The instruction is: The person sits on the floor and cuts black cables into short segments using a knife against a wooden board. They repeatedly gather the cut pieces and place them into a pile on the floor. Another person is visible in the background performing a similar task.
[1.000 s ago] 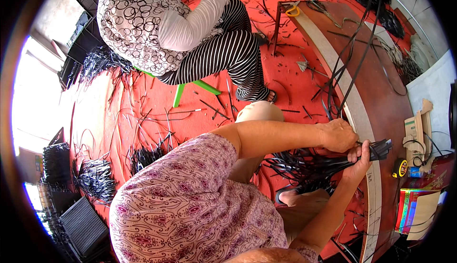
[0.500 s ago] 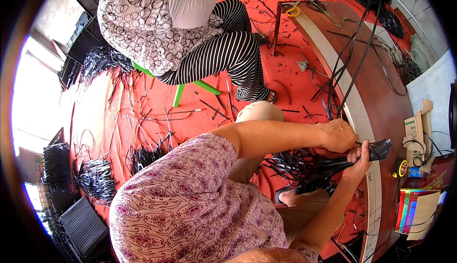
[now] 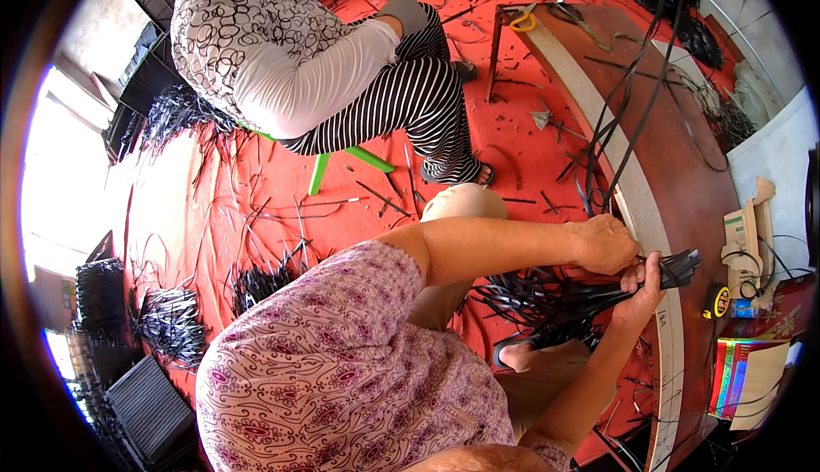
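Note:
A bundle of flat black strips hangs over the near edge of the curved table, its even ends fanning out over the tabletop. Around the bundle, just below these ends, my right hand is closed with the thumb on top. My left hand is closed beside it, over the pale table rim; a dark strip shows at its fingertips, and the rest of its grip is hidden. Loose lower ends of the bundle trail beside my leg.
A brown curved table bears long black strips, yellow-handled scissors, a tape measure and a cardboard piece. Another person sits on a green stool. Strip scraps litter the red floor covering; bundles lie left.
Both my hands stay almost in place with the bundle. The other person has leaned back a little and lowered an arm toward the knee.

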{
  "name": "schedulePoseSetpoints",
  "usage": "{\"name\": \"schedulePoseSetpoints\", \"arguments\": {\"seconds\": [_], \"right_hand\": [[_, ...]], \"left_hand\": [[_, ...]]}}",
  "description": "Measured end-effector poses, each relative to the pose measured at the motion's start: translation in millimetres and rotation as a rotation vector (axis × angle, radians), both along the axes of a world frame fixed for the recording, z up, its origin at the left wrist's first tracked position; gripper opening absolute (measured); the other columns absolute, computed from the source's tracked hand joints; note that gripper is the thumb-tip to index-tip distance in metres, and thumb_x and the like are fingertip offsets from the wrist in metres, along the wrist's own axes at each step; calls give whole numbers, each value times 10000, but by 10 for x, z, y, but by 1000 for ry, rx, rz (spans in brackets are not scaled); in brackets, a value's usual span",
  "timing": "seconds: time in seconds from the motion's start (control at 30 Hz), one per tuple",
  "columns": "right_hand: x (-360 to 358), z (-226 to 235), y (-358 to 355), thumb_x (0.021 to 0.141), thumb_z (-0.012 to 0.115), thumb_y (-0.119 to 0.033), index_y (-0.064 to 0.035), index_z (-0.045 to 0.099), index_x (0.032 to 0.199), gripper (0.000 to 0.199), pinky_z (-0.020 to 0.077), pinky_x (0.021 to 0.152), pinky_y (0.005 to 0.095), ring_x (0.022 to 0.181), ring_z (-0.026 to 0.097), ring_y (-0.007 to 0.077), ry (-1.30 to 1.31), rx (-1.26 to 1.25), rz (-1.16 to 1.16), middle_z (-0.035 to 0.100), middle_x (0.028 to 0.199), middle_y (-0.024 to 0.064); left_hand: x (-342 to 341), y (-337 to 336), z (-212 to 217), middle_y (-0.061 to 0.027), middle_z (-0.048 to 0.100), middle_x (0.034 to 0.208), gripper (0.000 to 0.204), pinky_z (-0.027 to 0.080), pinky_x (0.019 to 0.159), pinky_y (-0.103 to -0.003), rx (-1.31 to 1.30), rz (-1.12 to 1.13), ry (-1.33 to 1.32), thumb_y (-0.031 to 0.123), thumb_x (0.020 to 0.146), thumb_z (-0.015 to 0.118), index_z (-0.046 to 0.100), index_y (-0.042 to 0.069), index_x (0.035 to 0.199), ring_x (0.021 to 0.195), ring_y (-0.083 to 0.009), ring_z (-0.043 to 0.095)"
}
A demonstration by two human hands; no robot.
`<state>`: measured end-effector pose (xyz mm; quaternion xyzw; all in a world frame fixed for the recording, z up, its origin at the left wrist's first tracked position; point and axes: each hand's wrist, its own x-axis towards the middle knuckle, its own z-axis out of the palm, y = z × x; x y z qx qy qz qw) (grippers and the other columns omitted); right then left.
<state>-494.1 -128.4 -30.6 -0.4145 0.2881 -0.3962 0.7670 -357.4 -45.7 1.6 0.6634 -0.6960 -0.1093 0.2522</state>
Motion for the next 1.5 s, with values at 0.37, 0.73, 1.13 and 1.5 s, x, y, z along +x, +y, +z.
{"name": "schedulePoseSetpoints", "arguments": {"seconds": [0.37, 0.73, 1.13, 1.5], "right_hand": [[8, 27, 22, 886, 659, -190, -91, 568, 881, 135, 262, 396, 203, 436, 338, 41, 13, 11, -5, 378, 585, -51], [7, 30, 38, 885, 656, -182, -87, 578, 878, 123, 260, 409, 205, 440, 335, 43, 13, 5, -18, 382, 590, -51], [-3, -25, -10, 883, 653, -173, -80, 581, 869, 118, 261, 397, 210, 438, 335, 48, -9, 19, -2, 391, 577, -50], [-23, -16, -17, 883, 651, -157, -86, 575, 878, 105, 262, 391, 205, 435, 328, 46, 8, 32, -14, 376, 579, -50]], "left_hand": [[0, 16, 14, -188, 646, 704, 276, 491, 633, -439, -4, -7, -4, 258, 884, 529, 602, 3, 806, 703, -352, 648], [-19, 17, 24, -192, 650, 720, 289, 491, 653, -447, 38, 14, -21, 273, 891, 519, 613, 7, 828, 727, -362, 649], [-22, -10, 6, -190, 662, 760, 276, 493, 663, -452, 91, 14, -29, 272, 886, 530, 619, 10, 877, 753, -369, 650], [-30, -24, -14, -186, 663, 755, 285, 496, 669, -451, 41, -3, -21, 277, 888, 529, 631, 14, 848, 747, -366, 651]]}}
